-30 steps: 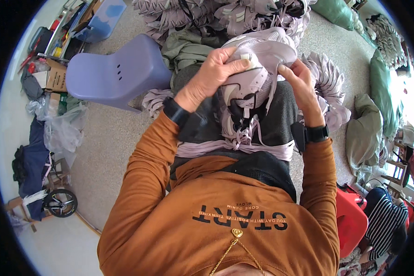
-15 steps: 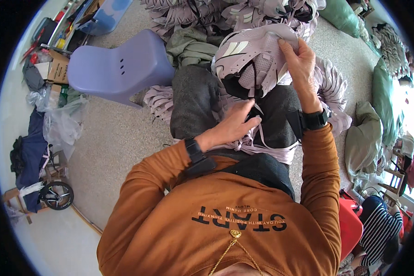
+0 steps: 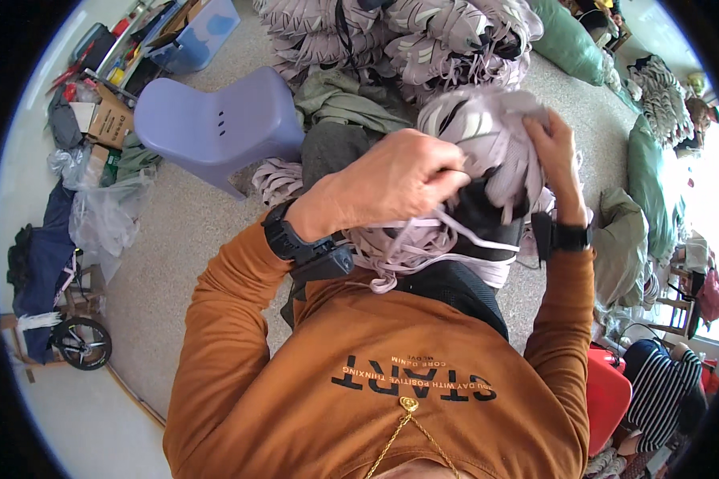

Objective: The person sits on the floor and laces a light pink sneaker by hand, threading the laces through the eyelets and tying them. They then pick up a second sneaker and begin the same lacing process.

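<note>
My right hand [image 3: 558,160] grips a pale lilac sneaker upper [image 3: 487,132] with white stripes by its edge, thumb and fingers closed on it, above my right knee. The upper is partly blurred. At its near left side, my left hand [image 3: 395,180] is raised with curled fingers pinched together. What the pinch holds, if anything, is hidden. Below that hand, a heap of lilac shoelaces [image 3: 407,247] lies across my lap, and one lace strand runs rightward over my dark trousers.
A lilac plastic stool [image 3: 216,120] stands to the left. Stacked shoe uppers [image 3: 455,40] lie ahead, beside a grey-green cloth [image 3: 347,96]. Green sacks [image 3: 651,188] line the right side. A red seat [image 3: 607,391] and a person in stripes [image 3: 655,391] are at lower right.
My left hand has risen from the lap, its fingers now curled together. The upper has tipped and moved nearer me and rightward, with my right hand still gripping it.
</note>
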### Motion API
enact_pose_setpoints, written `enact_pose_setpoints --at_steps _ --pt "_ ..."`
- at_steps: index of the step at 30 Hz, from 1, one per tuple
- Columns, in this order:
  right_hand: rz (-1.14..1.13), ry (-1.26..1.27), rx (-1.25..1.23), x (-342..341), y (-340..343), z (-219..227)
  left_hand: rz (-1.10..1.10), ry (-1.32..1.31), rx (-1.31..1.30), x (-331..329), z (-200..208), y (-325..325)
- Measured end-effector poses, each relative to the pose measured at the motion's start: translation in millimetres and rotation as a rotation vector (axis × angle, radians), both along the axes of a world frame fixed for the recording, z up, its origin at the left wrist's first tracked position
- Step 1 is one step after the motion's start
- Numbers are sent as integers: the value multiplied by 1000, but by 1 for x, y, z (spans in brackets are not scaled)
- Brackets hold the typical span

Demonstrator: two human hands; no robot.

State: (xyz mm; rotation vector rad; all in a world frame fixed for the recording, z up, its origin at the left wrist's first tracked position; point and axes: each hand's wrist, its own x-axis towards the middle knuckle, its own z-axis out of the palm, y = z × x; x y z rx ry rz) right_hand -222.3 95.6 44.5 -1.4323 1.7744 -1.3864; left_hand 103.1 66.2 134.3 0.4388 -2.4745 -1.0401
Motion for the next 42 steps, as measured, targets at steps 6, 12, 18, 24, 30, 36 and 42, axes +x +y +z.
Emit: enact_pose_setpoints --at_steps 6,12,18,24,30,36,42 --pt "147 -537 85 58 50 -26 483 154 -210 -2 -85 -34" --pt "189 -589 104 70 64 -7 253 -83 425 7 -111 -63" --pt "319 -336 181 59 53 9 170 -77 421 2 -115 -67" --pt "727 0 -90 98 44 68 173 -191 799 20 -102 -73" --pt "185 -229 77 36 -21 -37 64 -100 815 27 -110 -77" --pt "-201 415 -15 49 -8 -55 255 -11 166 23 -114 -54" --pt "-240 81 -112 67 55 -52 250 -189 -312 18 -87 -24"
